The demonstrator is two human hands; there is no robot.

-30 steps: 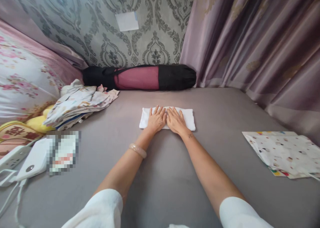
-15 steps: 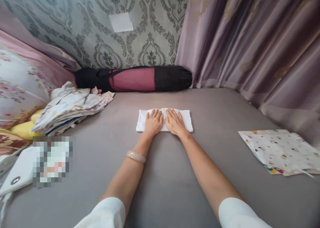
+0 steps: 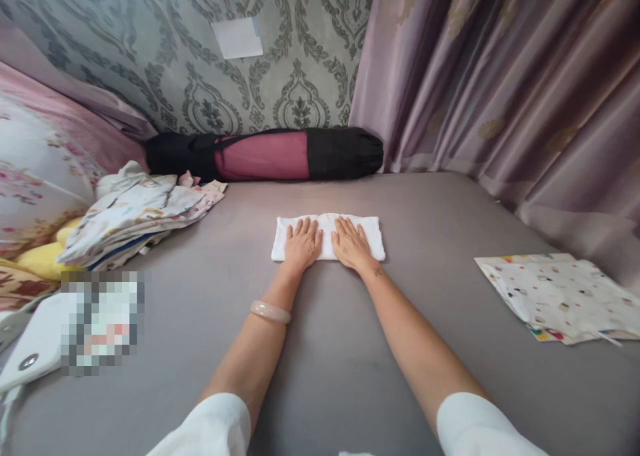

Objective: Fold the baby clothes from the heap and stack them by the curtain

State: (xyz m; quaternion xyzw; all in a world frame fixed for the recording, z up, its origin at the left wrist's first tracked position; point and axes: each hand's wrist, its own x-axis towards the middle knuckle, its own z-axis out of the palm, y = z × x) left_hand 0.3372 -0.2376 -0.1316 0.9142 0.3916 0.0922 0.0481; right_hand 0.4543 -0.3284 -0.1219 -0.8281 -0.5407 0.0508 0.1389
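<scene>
A white folded cloth (image 3: 327, 237), shaped as a flat wide rectangle, lies on the grey bed sheet (image 3: 330, 349). My left hand (image 3: 303, 243) rests flat on its left half, fingers stretched out and pointing away from me. On the right half lies my right hand (image 3: 351, 244), also flat with the fingers a little apart. A strip of white fabric shows between the two hands. Neither hand grips anything. A pale bangle (image 3: 271, 312) circles my left forearm.
A pile of patterned clothes (image 3: 135, 209) lies at the left by a floral pillow (image 3: 40, 169). Folded printed fabric (image 3: 565, 296) is at the right. A long black and pink bag (image 3: 265, 155) lies along the wall. A white device (image 3: 40, 339) with a cable sits at the lower left.
My left hand has slid slightly left on the white cloth, widening the space between my hands. My right hand stays nearly in place. The camera view has shifted a little.
</scene>
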